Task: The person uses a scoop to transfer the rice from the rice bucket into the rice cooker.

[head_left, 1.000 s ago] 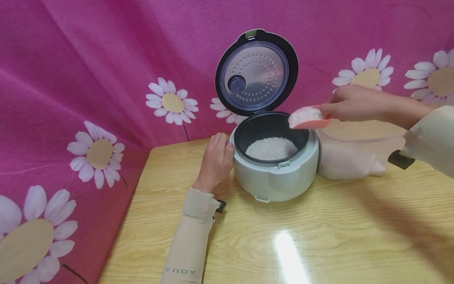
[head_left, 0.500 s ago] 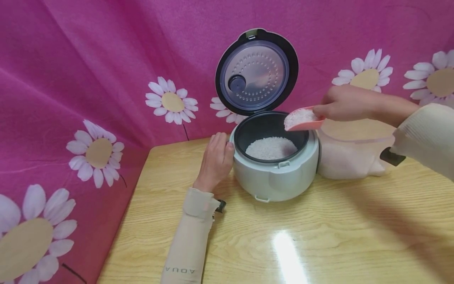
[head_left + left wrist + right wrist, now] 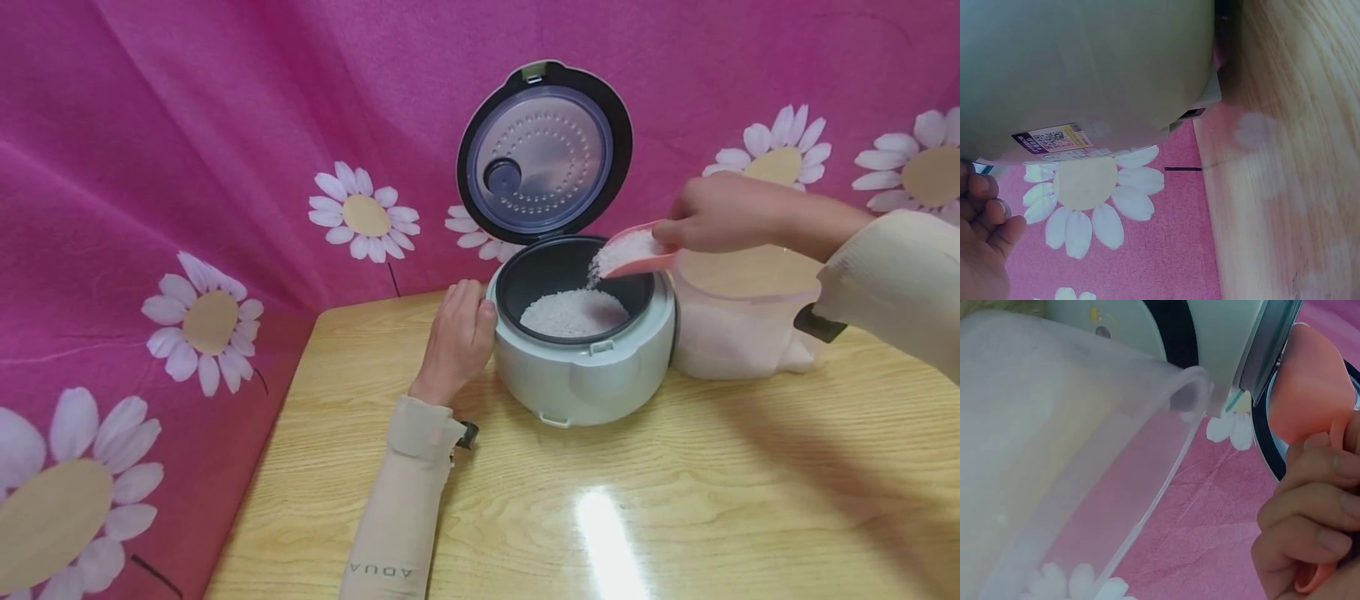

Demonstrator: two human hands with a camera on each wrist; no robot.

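One curved coral plastic scoop [image 3: 1310, 387], likely light, stiff: right hand [image 3: 723, 214] grips handle [image 3: 1337, 432], best hold, toward far edge of yellowish wooden table [image 3: 360, 383].

Head, lower left: there's dark lettering [image 3: 381, 572], seemingly "AQUA", across the beige fabric sleeve [image 3: 397, 508] | Left wrist, left: rectangular purple-white-yellow QR label [image 3: 1054, 139], small print illegible, on the pale rounded rice cooker [image 3: 1097, 62]

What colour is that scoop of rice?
The scoop is coral, a pinkish orange; the right wrist view shows best.
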